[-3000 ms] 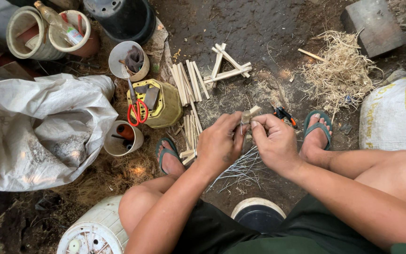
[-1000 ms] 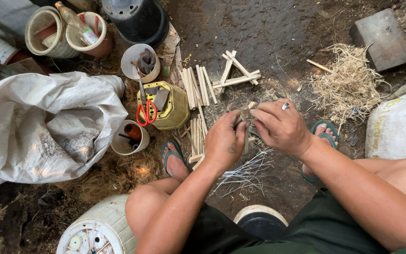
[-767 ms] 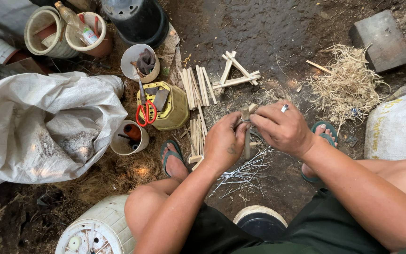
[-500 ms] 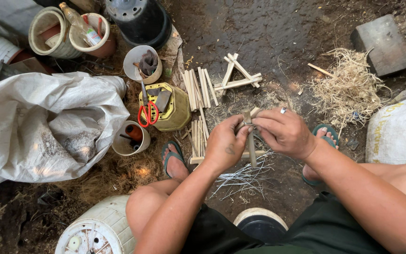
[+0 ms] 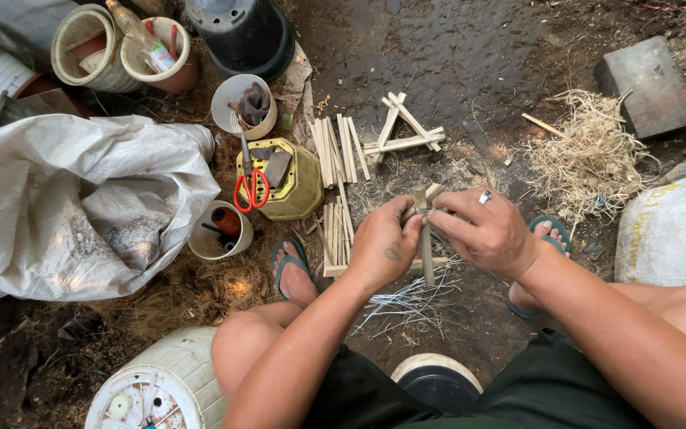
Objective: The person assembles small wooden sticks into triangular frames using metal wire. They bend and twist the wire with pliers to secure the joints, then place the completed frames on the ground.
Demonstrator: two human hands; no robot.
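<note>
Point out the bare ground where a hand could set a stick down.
Freest: the dark dirt above the crossed sticks, between the black pot and the wood block. Crowded: the left, with the white sack, the cups and the yellow tub; under the left hand and right hand, slivers; to the right, the shavings.

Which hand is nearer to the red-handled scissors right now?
Left. The left hand grips the bamboo stick to the right of the red-handled scissors on the yellow container; the right hand is farther right, beyond the stick.
</note>
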